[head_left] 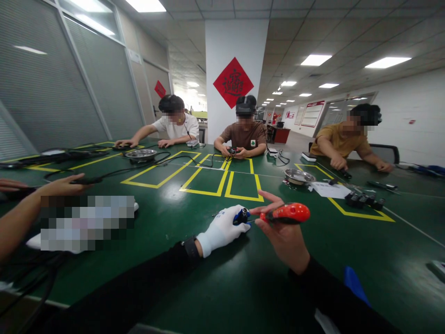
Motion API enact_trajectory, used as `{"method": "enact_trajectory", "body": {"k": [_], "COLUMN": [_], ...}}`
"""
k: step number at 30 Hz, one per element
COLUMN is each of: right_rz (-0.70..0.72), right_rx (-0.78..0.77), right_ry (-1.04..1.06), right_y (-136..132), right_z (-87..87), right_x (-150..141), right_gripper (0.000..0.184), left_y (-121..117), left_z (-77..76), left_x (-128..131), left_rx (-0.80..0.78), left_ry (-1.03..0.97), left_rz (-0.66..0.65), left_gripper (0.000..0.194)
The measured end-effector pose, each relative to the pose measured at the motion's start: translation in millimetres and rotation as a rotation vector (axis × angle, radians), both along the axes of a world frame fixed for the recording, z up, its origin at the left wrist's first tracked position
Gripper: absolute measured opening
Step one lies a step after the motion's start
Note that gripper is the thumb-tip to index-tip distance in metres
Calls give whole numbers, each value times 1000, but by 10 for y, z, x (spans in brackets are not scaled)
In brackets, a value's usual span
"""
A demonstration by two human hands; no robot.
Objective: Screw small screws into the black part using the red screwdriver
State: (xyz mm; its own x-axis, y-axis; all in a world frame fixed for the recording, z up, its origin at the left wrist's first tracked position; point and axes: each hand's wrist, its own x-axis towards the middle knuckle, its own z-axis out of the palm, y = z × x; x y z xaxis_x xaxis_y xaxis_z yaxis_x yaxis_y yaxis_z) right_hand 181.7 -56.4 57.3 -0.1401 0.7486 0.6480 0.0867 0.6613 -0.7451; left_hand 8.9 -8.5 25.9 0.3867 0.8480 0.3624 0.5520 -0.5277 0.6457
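My left hand (222, 229), in a white glove with blue fingertips, is closed round a small black part (244, 213) with a round metal end; the glove hides most of it. In my right hand (287, 241), which is bare, a screwdriver (288, 213) with a red and black handle lies level, its shaft pointing left at the small part. Thumb and fingers pinch the front of the handle, and one finger stretches out toward the glove. Whether the screwdriver tip touches the part, I cannot tell.
Yellow tape (205, 192) marks boxes on the green table (167, 297). Metal bowls (299, 176) stand farther off, with white paper (330, 190) and several black parts (363, 200) at right. Cables (167, 160) cross the left side. Three people sit opposite; another person's arm (26, 213) reaches in at left.
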Motion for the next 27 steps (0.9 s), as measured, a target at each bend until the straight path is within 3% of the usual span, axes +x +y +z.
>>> {"method": "enact_trajectory", "body": {"k": [4,6,10,15,18,23,27], "right_rz": [202,167,25,-98,-188,-209,-227], "right_rx": [-152,-168,-218,-520,-583,-538,-521], "right_ry": [148,272,725,1135,1184,1157,1127], "right_y": [-18,-12,78,290,373,393,384], "right_z": [-39,-28,35,-52,-141,-170,-172], "right_x": [-61,-71,33,265,333,329,317], "right_gripper": [20,20,29,30,28,25,24], "left_y": [25,31,20,41,84,96,73], "left_z": [-4,-14,-37,-59,-70,-80,-89], "left_x": [-16,-18,-16,-25,-36,-62,-69], "left_rx": [7,6,15,60,106,122,131], "left_ry": [0,9,13,-13,20,73,153], "left_rz": [-15,-7,-5,22,61,22,63], "left_gripper": [24,24,32,67,77,62,77]}}
